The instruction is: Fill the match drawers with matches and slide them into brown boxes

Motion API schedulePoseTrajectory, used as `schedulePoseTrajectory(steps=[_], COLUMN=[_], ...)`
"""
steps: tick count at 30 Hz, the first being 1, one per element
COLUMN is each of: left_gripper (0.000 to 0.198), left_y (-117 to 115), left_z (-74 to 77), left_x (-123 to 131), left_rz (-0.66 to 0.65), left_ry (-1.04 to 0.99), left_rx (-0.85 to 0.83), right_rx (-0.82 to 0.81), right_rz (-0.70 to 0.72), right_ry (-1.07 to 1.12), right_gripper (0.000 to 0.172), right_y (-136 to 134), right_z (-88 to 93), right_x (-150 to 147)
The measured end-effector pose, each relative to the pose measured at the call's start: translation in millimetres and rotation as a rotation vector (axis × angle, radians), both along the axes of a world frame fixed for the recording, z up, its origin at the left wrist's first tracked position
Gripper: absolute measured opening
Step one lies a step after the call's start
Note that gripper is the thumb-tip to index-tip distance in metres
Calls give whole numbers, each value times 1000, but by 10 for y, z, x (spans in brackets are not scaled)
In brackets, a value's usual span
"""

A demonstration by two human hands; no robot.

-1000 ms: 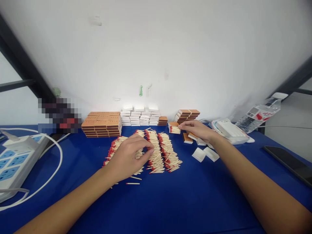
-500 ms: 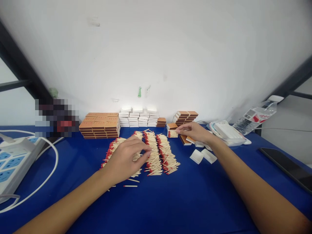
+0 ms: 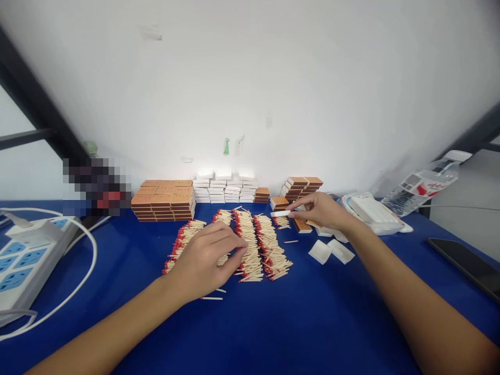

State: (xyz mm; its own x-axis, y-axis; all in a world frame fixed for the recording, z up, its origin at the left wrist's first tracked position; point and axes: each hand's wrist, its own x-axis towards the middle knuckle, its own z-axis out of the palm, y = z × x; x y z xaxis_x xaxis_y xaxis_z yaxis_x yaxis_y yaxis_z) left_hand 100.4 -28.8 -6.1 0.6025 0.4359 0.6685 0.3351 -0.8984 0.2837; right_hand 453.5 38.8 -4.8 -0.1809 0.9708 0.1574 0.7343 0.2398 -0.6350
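In the head view, the left hand lies palm down on the near-left part of the spread of red-tipped matches. Its fingers are curled onto the sticks, the fingertips reaching the middle row. Whether they pinch any sticks cannot be told. The right hand is farther from the person than the left hand and well apart from it. Its thumb and fingertips are clamped on one end of a white tray, held level just above the blue table. Directly under that tray lies a small heap of loose matches, with one stray stick just nearer. Just on the near side of the right wrist lie two empty trays. Beyond the left hand stands a low stack of brown boxes, and between the two hands, against the wall, a stack of white boxes. A smaller brown stack stands just behind the right hand's fingers. Far out from the left forearm lies a power strip, and far out from the right forearm a phone.
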Motion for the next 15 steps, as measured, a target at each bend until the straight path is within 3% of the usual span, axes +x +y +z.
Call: schedulePoseTrajectory(steps=[11,15], left_gripper=[8,8], left_y=[53,76], left_z=[-69,-100], left_x=[0,-18], left_rz=[-22,-9], left_ry=[9,12], left_rx=[96,110], right_rx=[115,80], right_rz=[-45,-73], right_ry=[-37,-15], right_gripper=[48,47], right_y=[-9,-28], right_z=[40,67], right_x=[-22,-1])
